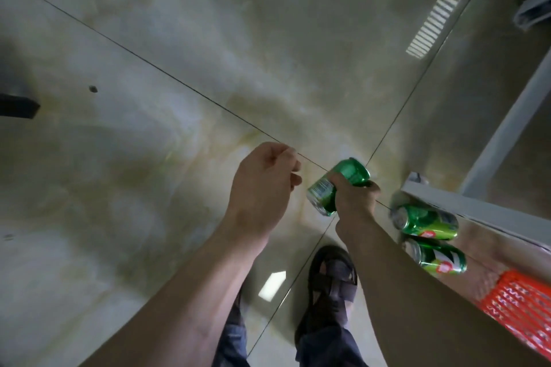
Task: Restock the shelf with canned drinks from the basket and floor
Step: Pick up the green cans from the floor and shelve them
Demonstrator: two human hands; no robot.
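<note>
Right hand (353, 197) gripping green can (337, 185) tilted diagonally, base upper right, left hand (262, 188) loosely curled, empty

- Green can (340, 185) with a white label patch, metallic sheen.
- Two more cans (426, 222), green going to lime with red-and-white marks.
- Basket (518, 304) is bright orange-red, lattice pattern.
- Floor (179, 83) shows beige-grey marbled tiles with dark thin lines.
- Shelf frame (477, 211) is pale grey.
- Black sandal (331, 286), dark blue trousers.

Bare forearms, dark blue jeans (325, 345), black strapped sandals (332, 283).
</note>
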